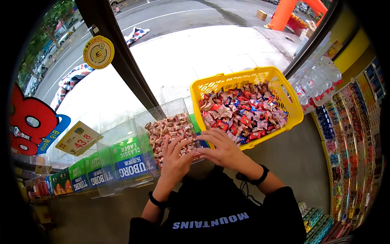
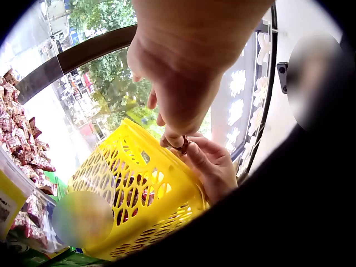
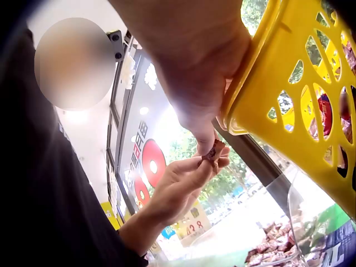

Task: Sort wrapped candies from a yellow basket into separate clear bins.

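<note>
Both hands meet at a small wrapped candy (image 3: 213,151) in front of the chest. My left hand (image 1: 178,156) pinches it from one side, thumb and fingertips at the wrapper. From the other side my right hand (image 1: 229,151) pinches the same candy, which shows dark reddish-brown in the left wrist view. Just beyond the left hand, a clear bin (image 1: 162,110) holds many pinkish-brown wrapped candies (image 1: 166,129). Beyond the right hand stands a yellow basket (image 1: 293,95) filled with red, blue and pink wrapped candies (image 1: 243,110).
Further clear bins (image 1: 106,142) line the left in front of green and blue Tuborg cartons (image 1: 129,156). A price sign (image 1: 79,138) stands among them. Behind is a window frame (image 1: 122,61). Water bottles (image 1: 319,81) and stocked shelves (image 1: 349,134) are on the right.
</note>
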Tool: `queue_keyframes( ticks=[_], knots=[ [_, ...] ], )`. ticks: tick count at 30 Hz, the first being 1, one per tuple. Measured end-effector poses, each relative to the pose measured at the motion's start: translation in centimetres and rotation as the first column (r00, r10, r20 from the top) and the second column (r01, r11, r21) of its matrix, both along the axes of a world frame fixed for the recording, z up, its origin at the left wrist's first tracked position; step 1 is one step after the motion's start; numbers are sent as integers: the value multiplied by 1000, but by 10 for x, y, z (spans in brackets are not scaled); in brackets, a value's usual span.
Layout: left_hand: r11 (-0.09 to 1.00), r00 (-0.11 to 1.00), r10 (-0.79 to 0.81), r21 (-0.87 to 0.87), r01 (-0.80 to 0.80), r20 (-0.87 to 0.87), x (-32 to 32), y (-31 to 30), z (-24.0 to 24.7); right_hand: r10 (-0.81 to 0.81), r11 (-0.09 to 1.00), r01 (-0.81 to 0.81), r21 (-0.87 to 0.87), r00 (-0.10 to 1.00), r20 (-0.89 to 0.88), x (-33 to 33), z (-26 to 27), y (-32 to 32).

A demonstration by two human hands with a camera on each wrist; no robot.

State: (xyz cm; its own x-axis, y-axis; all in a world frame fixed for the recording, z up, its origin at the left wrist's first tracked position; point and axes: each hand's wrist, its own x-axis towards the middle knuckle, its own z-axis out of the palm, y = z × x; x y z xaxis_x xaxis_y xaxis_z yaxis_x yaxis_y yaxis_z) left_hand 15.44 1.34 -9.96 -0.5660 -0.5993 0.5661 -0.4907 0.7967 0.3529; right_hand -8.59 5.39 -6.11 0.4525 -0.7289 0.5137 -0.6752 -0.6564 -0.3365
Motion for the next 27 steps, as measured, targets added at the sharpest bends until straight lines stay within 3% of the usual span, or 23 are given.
queue_keyframes(
  ticks=[7,16,19,22,27],
  knots=[
    [993,994,63,110,-53,-86,-12,7,-3,-46,999,46,-6,999,26,-1,-8,-7],
    [994,993,73,87,-66,-89,8,-18,-13,-98,994,101,-36,993,73,4,-8,-6],
    [950,978,197,231,-208,70,38,-40,-44,-131,991,132,-10,989,73,5,-10,-4],
    [934,946,217,230,-273,242,47,-41,-57,-148,989,150,-20,987,65,6,-9,-6],
    [913,950,29,379,-151,310,31,-43,-80,-156,987,157,-8,985,73,7,-9,-5]
  ],
)
